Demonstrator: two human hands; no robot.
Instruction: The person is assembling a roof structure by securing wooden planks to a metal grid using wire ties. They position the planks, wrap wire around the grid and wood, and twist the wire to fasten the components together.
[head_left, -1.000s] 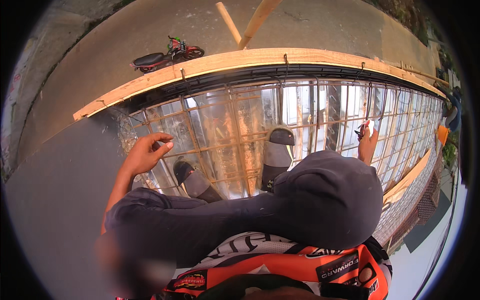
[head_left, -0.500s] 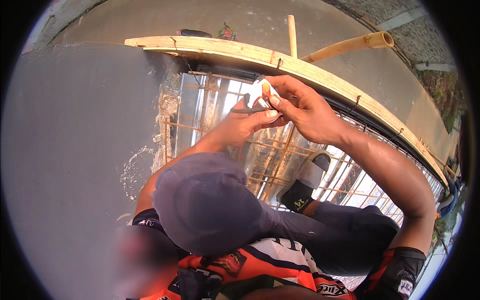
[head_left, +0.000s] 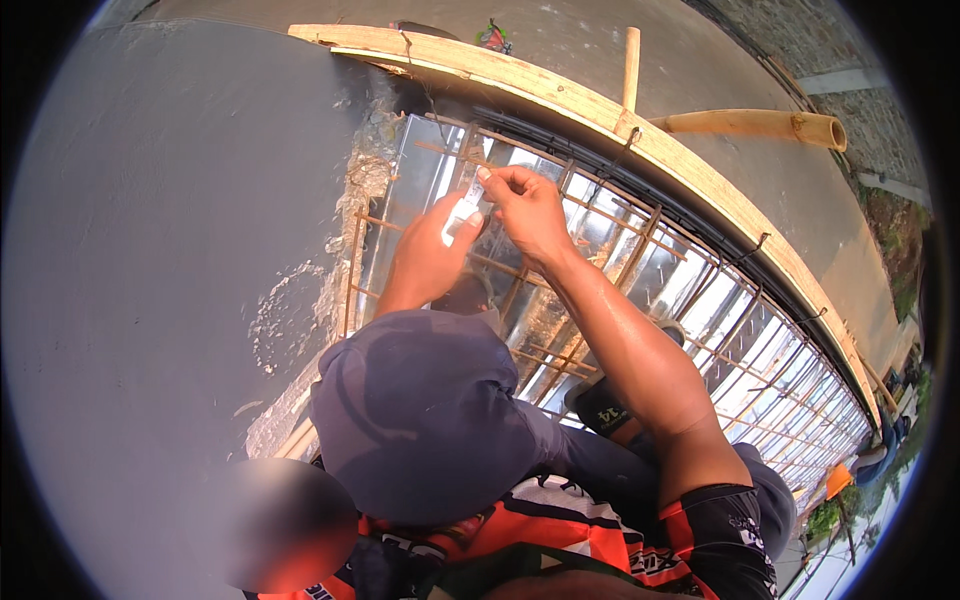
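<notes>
A small white packet (head_left: 461,212), narrow and flat, is held up between my hands above the rebar grid. Wrapped round its lower end is my left hand (head_left: 425,255), with the thumb laid along one side. At the packet's upper, narrower end, my right hand (head_left: 530,212) has its thumb and forefinger pinched together. Its other fingers curl in toward the palm. What kind of packet it is, I cannot make out. Something dark shows between the hands, too small to name.
Rusty rebar (head_left: 640,250) crosses shiny corrugated metal sheet (head_left: 725,345) beneath me. A curved wooden board (head_left: 560,90) edges the far side, with a bamboo pole (head_left: 760,124) beyond it. Smooth grey concrete (head_left: 180,230) spreads left. My bent knee (head_left: 410,400) rises below my hands.
Both hands have shifted left and slightly lower in the picture. The packet, earlier showing a red and orange face, now appears narrow and white. My right fingers have moved to its upper end.
</notes>
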